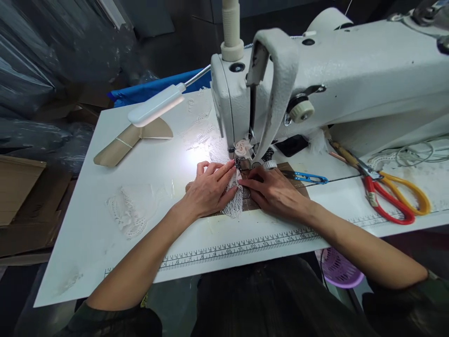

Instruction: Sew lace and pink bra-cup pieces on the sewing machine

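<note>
We count one sewing machine [336, 70], one lamp [156, 106], one pink cloth flower [242, 148] on the machine and one blue snipper [310, 177] at the right; one lace strip [234, 207] lies on the table [84, 252] at the foot of the machine, between the two hands; we see the left hand [211, 189] open, fingers extended and slightly parted, pressing flat upon the lace; the right hand [271, 189] is half curled, fingertips at the lace's right edge; whether it pinches the lace, we cannot tell.
</note>
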`<state>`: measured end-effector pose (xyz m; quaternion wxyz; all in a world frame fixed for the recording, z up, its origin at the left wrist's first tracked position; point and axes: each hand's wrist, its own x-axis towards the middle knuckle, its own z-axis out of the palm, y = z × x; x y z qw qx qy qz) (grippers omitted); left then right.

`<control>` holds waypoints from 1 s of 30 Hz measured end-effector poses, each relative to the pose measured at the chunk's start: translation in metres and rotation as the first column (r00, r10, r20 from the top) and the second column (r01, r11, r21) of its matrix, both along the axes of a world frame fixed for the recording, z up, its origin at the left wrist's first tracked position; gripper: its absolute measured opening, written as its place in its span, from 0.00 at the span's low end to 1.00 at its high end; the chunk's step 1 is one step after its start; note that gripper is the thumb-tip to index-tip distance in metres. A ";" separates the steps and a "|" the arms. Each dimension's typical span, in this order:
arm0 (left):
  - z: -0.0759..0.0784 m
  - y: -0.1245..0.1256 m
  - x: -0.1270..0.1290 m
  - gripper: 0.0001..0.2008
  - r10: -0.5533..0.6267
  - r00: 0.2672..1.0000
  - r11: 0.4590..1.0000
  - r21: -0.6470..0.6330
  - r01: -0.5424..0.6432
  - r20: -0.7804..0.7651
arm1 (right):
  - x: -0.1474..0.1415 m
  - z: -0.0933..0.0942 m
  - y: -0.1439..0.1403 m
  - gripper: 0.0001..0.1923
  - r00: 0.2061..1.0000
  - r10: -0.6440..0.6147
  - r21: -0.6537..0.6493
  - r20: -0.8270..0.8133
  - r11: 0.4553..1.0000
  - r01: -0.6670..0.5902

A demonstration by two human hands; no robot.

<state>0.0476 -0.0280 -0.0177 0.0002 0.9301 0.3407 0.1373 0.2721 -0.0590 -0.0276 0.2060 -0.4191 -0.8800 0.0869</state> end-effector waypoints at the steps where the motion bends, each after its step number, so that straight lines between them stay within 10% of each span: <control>1: 0.000 0.000 0.000 0.20 0.003 1.000 1.000 0.002 -0.003 0.002 | 0.000 -0.001 0.000 0.16 1.000 0.004 0.006 -0.015 1.000 -0.004; 30: -0.004 -0.002 0.003 0.14 -0.022 0.999 0.995 0.098 0.017 0.049 | 0.001 0.000 0.001 0.17 0.996 -0.009 0.015 0.086 1.000 0.008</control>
